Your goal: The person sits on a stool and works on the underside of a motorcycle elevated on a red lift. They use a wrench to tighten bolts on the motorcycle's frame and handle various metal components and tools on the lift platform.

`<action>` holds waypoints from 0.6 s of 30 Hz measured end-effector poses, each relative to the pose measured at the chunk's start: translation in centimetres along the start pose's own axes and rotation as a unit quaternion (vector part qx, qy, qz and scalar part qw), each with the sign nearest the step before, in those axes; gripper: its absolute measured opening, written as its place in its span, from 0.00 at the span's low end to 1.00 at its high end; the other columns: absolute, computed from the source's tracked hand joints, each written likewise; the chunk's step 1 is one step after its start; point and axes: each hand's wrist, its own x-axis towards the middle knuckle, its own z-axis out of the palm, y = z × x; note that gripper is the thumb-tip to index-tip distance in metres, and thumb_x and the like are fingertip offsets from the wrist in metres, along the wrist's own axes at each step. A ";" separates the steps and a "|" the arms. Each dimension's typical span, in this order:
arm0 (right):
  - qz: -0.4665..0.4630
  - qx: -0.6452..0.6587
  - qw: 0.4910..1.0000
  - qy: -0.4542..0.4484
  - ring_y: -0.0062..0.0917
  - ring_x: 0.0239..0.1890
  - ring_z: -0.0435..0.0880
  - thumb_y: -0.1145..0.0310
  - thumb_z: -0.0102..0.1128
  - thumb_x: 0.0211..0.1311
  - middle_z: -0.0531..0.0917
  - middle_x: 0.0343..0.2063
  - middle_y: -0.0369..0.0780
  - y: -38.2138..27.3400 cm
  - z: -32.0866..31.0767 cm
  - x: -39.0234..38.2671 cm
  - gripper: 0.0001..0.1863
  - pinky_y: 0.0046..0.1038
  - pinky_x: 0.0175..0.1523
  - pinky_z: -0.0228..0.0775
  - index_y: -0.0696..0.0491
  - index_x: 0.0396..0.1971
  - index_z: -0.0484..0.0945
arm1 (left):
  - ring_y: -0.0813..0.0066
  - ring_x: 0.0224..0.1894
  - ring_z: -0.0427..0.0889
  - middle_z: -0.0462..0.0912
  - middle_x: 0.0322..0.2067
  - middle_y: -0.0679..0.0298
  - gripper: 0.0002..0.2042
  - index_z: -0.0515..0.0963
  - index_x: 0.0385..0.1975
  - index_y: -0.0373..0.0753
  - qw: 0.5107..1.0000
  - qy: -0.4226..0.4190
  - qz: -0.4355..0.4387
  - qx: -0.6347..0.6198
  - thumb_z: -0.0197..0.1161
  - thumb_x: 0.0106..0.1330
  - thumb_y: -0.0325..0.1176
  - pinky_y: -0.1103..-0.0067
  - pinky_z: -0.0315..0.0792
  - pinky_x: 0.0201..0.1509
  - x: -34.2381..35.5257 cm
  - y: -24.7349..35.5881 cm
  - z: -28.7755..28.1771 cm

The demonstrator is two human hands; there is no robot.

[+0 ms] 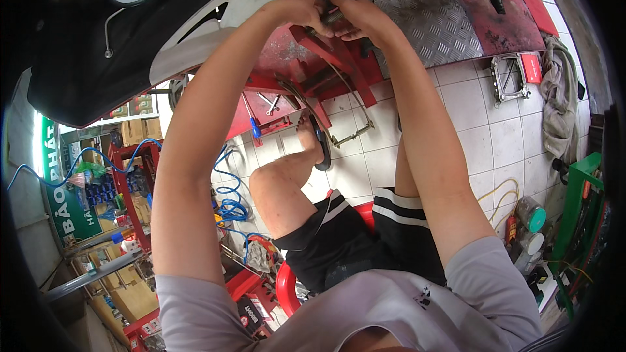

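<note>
Both my arms reach forward to the underside of a motorbike, whose white and black body panel [189,42] fills the upper left. My left hand [302,12] is closed, its fingers curled around a dark, greasy part [334,19] below the engine area. From the other side my right hand [362,18] grips the same spot with bent fingers. The kind of part cannot be made out, since the fingers cover most of it. Just under my hands is the red metal frame [339,58] of a lift stand.
A treaded metal plate [427,23] lies right of my hands. A blue-handled screwdriver [254,127] and wrenches [270,103] rest on the red stand. On the tiled floor are a metal bracket [508,79], a grey cloth [561,104] and jars [530,214]. A blue coiled hose [233,208] hangs left.
</note>
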 end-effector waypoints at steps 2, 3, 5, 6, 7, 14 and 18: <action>-0.008 -0.002 1.000 0.001 0.19 0.30 0.79 0.50 0.47 0.65 0.80 0.35 0.34 0.0 0.2 0.0 0.23 0.23 0.35 0.75 0.49 0.52 0.72 | 0.66 0.38 0.82 0.85 0.31 0.58 0.21 0.81 0.37 0.30 0.999 -0.011 0.010 -0.051 0.72 0.47 0.39 0.76 0.71 0.46 -0.3 -0.3 0.3; -0.015 -0.008 1.000 0.006 0.19 0.30 0.78 0.50 0.47 0.65 0.80 0.35 0.34 0.0 0.3 0.0 0.23 0.23 0.36 0.75 0.50 0.51 0.72 | 0.65 0.38 0.82 0.85 0.31 0.58 0.21 0.81 0.36 0.30 0.994 -0.046 0.008 -0.101 0.72 0.47 0.39 0.75 0.71 0.46 -0.3 -0.5 0.1; -0.030 -0.017 0.999 0.024 0.19 0.31 0.77 0.50 0.47 0.65 0.79 0.36 0.33 0.3 -0.2 0.6 0.22 0.23 0.36 0.75 0.50 0.50 0.73 | 0.65 0.38 0.82 0.85 0.32 0.58 0.21 0.81 0.36 0.30 0.996 -0.054 0.010 -0.073 0.72 0.47 0.40 0.75 0.71 0.47 -0.3 0.7 -0.6; -0.043 -0.013 0.999 0.030 0.19 0.31 0.77 0.50 0.47 0.65 0.79 0.36 0.33 0.5 -0.3 0.8 0.22 0.23 0.36 0.75 0.50 0.49 0.73 | 0.65 0.39 0.82 0.85 0.33 0.58 0.21 0.81 0.36 0.31 1.000 -0.026 0.010 0.002 0.72 0.47 0.40 0.75 0.71 0.47 -0.2 1.4 -0.7; -0.055 -0.009 0.998 0.032 0.19 0.32 0.77 0.50 0.47 0.65 0.79 0.36 0.33 0.6 -0.2 0.8 0.22 0.23 0.36 0.75 0.50 0.49 0.73 | 0.65 0.39 0.82 0.85 0.33 0.58 0.20 0.81 0.36 0.31 0.997 0.002 0.007 0.075 0.72 0.47 0.40 0.75 0.71 0.47 -0.3 1.4 -0.6; -0.070 0.004 0.997 0.037 0.23 0.35 0.77 0.51 0.47 0.65 0.77 0.43 0.36 0.6 0.0 0.5 0.25 0.28 0.41 0.78 0.51 0.55 0.71 | 0.67 0.40 0.81 0.84 0.36 0.57 0.26 0.79 0.42 0.31 0.991 -0.071 0.006 -0.111 0.75 0.45 0.42 0.74 0.70 0.49 -0.5 0.3 -1.2; -0.020 0.023 1.000 0.002 0.25 0.36 0.78 0.51 0.47 0.65 0.76 0.46 0.38 0.2 0.1 -0.1 0.27 0.28 0.43 0.78 0.51 0.58 0.69 | 0.69 0.38 0.81 0.84 0.36 0.57 0.22 0.79 0.43 0.31 1.000 0.009 0.007 -0.029 0.71 0.50 0.39 0.76 0.71 0.46 -0.6 0.0 -0.1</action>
